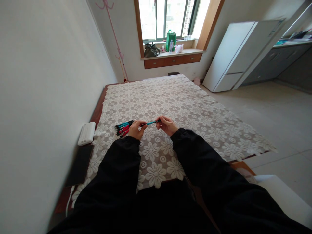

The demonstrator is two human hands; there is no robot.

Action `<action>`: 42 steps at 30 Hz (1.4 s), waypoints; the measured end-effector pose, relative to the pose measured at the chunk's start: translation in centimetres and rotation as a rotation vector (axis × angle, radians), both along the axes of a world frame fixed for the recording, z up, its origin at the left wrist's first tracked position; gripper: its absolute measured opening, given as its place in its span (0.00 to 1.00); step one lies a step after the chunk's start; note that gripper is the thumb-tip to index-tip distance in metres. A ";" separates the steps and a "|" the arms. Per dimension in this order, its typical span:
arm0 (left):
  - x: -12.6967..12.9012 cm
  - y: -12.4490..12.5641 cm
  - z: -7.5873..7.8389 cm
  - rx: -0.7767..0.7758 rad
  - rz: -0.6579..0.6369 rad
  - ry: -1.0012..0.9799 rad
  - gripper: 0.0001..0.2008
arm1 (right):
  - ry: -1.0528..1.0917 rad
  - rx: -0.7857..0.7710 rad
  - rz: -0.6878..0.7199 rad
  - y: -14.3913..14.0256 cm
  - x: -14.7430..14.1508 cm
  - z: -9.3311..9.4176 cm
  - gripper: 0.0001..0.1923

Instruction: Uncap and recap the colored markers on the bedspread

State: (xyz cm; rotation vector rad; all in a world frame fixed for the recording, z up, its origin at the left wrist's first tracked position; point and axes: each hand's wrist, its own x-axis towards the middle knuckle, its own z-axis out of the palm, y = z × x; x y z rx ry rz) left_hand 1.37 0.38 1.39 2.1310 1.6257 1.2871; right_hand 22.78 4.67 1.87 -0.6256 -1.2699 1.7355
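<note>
A teal pen (151,123) is held level between both my hands above a white floral lace cloth (185,107) that covers a low wooden table. My left hand (136,129) pinches its left end and my right hand (167,124) pinches its right end. Just left of my left hand lies a small bundle of teal and red pens (123,127) on the cloth. Both my arms are in black sleeves.
A white power bank (86,133) and a dark phone (80,164) lie by the left wall. A white fridge (239,55) stands at the back right. The window sill holds a green bag (171,40) and a dark bag (151,50). Tiled floor lies to the right.
</note>
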 end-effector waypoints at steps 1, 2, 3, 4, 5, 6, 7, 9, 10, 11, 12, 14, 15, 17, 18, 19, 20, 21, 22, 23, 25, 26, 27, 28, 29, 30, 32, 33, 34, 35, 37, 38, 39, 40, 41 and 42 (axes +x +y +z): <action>0.0 0.1 -0.1 -0.004 0.004 0.007 0.06 | -0.009 0.003 -0.018 0.0 0.0 -0.1 0.24; -0.1 0.2 -0.2 -0.008 0.008 0.017 0.06 | -0.013 0.006 -0.033 0.1 -0.1 -0.1 0.24; -0.1 0.3 -0.3 -0.011 0.012 0.029 0.07 | -0.012 0.008 -0.041 0.1 -0.1 -0.1 0.25; -0.2 0.3 -0.4 -0.015 0.016 0.042 0.07 | -0.012 0.013 -0.048 0.1 -0.2 -0.1 0.26; -0.2 0.4 -0.5 -0.020 0.020 0.054 0.07 | -0.021 0.028 -0.060 0.2 -0.2 -0.1 0.27; -0.2 0.5 -0.6 -0.029 0.023 0.065 0.07 | -0.044 0.054 -0.078 0.3 -0.2 -0.1 0.26; -0.1 0.5 -0.6 -0.040 0.025 0.076 0.07 | -0.082 0.090 -0.097 0.5 -0.2 -0.2 0.26; -0.1 0.5 -0.6 -0.060 0.028 0.103 0.07 | -0.179 0.169 -0.139 1.1 0.1 -0.4 0.23; 0.0 0.5 -0.6 -0.066 0.035 0.121 0.08 | -0.222 0.197 -0.160 1.6 0.4 -0.5 0.22; -0.1 0.5 -0.5 -0.069 0.049 0.144 0.08 | -0.250 0.207 -0.200 2.2 0.8 -0.8 0.22; -0.2 0.5 -0.5 -0.070 0.072 0.172 0.08 | -0.286 0.208 -0.255 2.8 1.5 -1.0 0.21; -0.5 0.6 -0.4 -0.080 0.144 0.244 0.08 | -0.397 0.183 -0.404 4.3 3.1 -1.6 0.19; -0.7 0.6 -0.3 -0.093 0.186 0.286 0.08 | -0.482 0.174 -0.483 5.1 4.0 -1.9 0.17; -1.3 0.7 -0.2 -0.142 0.268 0.365 0.09 | -0.696 0.207 -0.609 6.2 5.8 -2.3 0.11; -1.6 0.7 -0.2 -0.168 0.300 0.397 0.10 | -0.805 0.225 -0.672 6.5 6.6 -2.5 0.09; -1.9 0.7 -0.1 -0.194 0.327 0.422 0.11 | -0.898 0.235 -0.720 6.7 7.2 -2.6 0.09; -2.1 0.7 -0.1 -0.216 0.347 0.439 0.11 | -0.982 0.248 -0.750 6.8 7.6 -2.6 0.09; -2.3 0.7 0.0 -0.237 0.361 0.449 0.10 | -1.053 0.268 -0.773 6.7 7.9 -2.7 0.09; -2.4 0.7 0.0 -0.254 0.370 0.455 0.10 | -1.110 0.297 -0.787 6.6 8.0 -2.7 0.10; -2.5 0.8 0.0 -0.268 0.374 0.457 0.11 | -1.157 0.335 -0.793 6.4 8.0 -2.7 0.11; -2.5 0.8 0.0 -0.285 0.374 0.461 0.11 | -1.223 0.426 -0.789 6.1 7.7 -2.8 0.14; -2.5 0.8 0.0 -0.287 0.373 0.463 0.12 | -1.248 0.473 -0.774 6.0 7.6 -2.9 0.15; -2.5 0.8 -0.1 -0.286 0.372 0.463 0.12 | -1.270 0.514 -0.753 5.9 7.5 -2.9 0.15; -2.6 0.9 -0.1 -0.282 0.374 0.460 0.13 | -1.286 0.548 -0.728 5.9 7.4 -3.0 0.14; -2.6 0.9 -0.2 -0.274 0.376 0.453 0.13 | -1.298 0.569 -0.708 5.9 7.3 -3.1 0.14; -2.6 0.9 -0.3 -0.264 0.377 0.444 0.13 | -1.304 0.579 -0.692 5.9 7.3 -3.1 0.13; -2.8 1.0 -0.5 -0.241 0.372 0.426 0.13 | -1.302 0.582 -0.674 6.0 7.2 -3.1 0.12; -2.9 1.0 -0.6 -0.235 0.364 0.418 0.12 | -1.297 0.587 -0.670 6.0 7.2 -3.1 0.12; -3.0 1.1 -0.6 -0.234 0.354 0.409 0.12 | -1.291 0.597 -0.664 6.0 7.2 -3.1 0.12; -3.1 1.1 -0.7 -0.239 0.342 0.398 0.11 | -1.287 0.611 -0.656 6.0 7.2 -3.1 0.12; -3.3 1.3 -0.7 -0.256 0.322 0.365 0.11 | -1.282 0.634 -0.640 6.0 7.1 -3.1 0.11; -3.3 1.3 -0.7 -0.263 0.312 0.345 0.12 | -1.281 0.640 -0.634 6.0 7.1 -3.1 0.11; -3.3 1.3 -0.6 -0.268 0.305 0.326 0.13 | -1.280 0.644 -0.630 6.0 7.0 -3.1 0.11; -3.3 1.3 -0.6 -0.274 0.301 0.312 0.13 | -1.279 0.646 -0.627 6.0 7.0 -3.1 0.11; -3.3 1.3 -0.5 -0.279 0.304 0.306 0.13 | -1.278 0.648 -0.623 6.0 7.0 -3.1 0.11; -3.3 1.2 -0.5 -0.282 0.312 0.310 0.13 | -1.279 0.650 -0.617 6.0 6.9 -3.1 0.11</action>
